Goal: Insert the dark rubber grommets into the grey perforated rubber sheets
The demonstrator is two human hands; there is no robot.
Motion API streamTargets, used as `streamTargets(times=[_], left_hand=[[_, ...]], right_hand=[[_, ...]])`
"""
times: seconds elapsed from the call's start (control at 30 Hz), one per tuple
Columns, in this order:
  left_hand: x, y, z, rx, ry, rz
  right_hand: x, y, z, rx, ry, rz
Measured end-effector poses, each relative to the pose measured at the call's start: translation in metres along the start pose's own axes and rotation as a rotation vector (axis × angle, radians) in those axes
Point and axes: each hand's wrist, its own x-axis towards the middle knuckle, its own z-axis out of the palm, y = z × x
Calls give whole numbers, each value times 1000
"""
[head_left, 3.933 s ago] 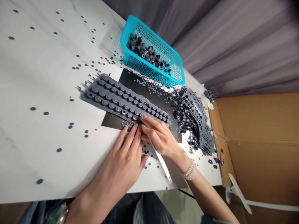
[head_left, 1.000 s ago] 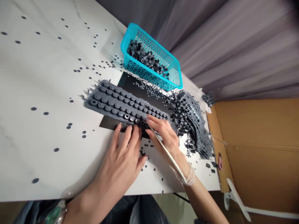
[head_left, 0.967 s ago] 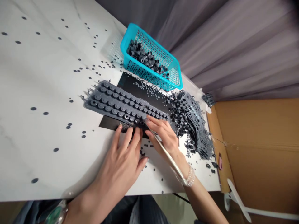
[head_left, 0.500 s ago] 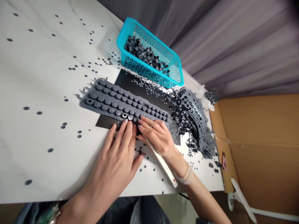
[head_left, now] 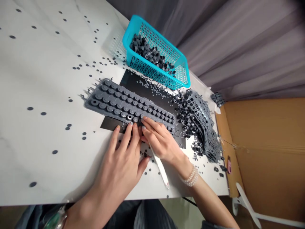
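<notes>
A grey moulded sheet (head_left: 114,102) with rows of round raised caps lies slanted on a black mat (head_left: 108,124). My left hand (head_left: 121,159) rests with its fingers spread, the fingertips on the sheet's near edge. Beside it my right hand (head_left: 159,140) is closed round a white stick-like tool (head_left: 160,168), whose handle sticks out below the palm toward the table's front edge. The tool's working tip is hidden under the fingers. One cap near the fingertips and one at the left end show dark open centres.
A turquoise basket (head_left: 156,68) of dark grey caps stands behind the mat. Punched grey sheets (head_left: 202,117) and loose rings are heaped at the right. Small dark discs (head_left: 43,113) lie scattered over the white table (head_left: 47,79). A cardboard box (head_left: 262,133) is at far right.
The white tool's handle has swung left and stands steeper, and my right hand has shifted slightly. The whole view has moved a little, with my left hand still at the sheet's edge.
</notes>
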Motion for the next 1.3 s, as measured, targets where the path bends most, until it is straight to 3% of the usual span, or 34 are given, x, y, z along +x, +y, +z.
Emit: streamTargets(times=[0.1,0.2,0.3,0.43,0.57,0.97,1.03,1.2,1.3], left_hand=[[1,0,-1,-1,-16,-4],[1,1,-2,3,-29,-8],[1,1,-1,-2,-24,-13],[0,1,-1,0,-31,-11],[0,1,-2,3,-42,5],[2,1,-3,-1,-27,-14],[2,1,-3,2,-32,-15],[2,1,-2,-8,-19,-31],[1,1,-1,-7,-14,-29]], right_hand=[[-3,7,-1,-48,89,10],[-8,17,-9,-111,218,173],[-9,18,-15,-36,238,256],[-4,5,-13,87,161,104],[1,-4,-12,94,101,81],[6,2,-3,-94,12,-80],[5,10,-1,-82,32,-32],[-6,29,-10,0,226,335],[-7,24,-15,20,233,330]])
